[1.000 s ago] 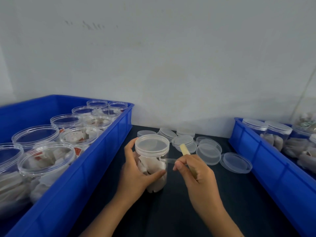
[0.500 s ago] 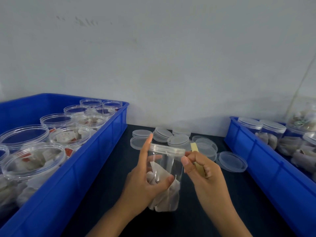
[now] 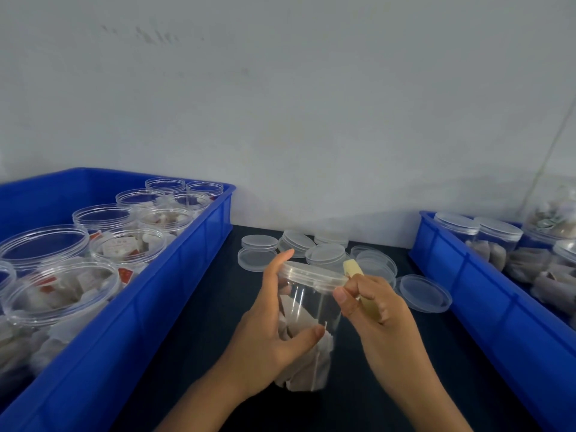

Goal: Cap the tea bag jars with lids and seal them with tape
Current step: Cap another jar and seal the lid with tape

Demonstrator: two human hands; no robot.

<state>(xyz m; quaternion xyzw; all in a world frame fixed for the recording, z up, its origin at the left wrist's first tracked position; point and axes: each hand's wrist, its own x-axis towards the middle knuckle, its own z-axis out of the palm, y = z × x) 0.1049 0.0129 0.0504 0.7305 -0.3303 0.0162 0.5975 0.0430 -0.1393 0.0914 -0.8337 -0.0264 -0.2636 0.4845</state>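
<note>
Soft, cool, even light fills the scene where I grip the jar with my left hand; no single source shows. Faint shadows fall beneath the loose lids just beyond my grip and along the foot of the grey wall. A bluish cast washes everything. Dull highlights ride the rims of the open jars left of my grip, without hard glare. The picture is soft overall, with slight blur on my right hand. Wide-angle distortion bends the blue bins outward at both edges.
</note>
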